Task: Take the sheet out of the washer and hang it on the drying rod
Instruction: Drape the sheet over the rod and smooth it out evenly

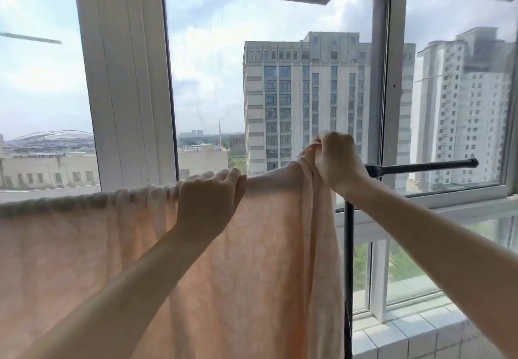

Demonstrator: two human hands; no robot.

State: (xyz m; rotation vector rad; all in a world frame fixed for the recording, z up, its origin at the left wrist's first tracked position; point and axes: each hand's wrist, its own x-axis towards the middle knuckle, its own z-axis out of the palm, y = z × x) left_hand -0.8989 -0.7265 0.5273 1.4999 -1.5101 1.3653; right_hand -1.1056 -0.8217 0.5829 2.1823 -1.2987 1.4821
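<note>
A peach-pink sheet hangs draped over the black drying rod, covering it from the left edge of view to about two thirds across. My left hand lies on top of the covered rod, fingers curled over the sheet's fold. My right hand grips the bunched right edge of the sheet just above the rod. The rod's bare right end sticks out past that hand. The washer is out of sight.
The rack's black upright post stands just right of the hanging sheet. Behind the rod is a large window with white frames. A white tiled sill runs along the lower right.
</note>
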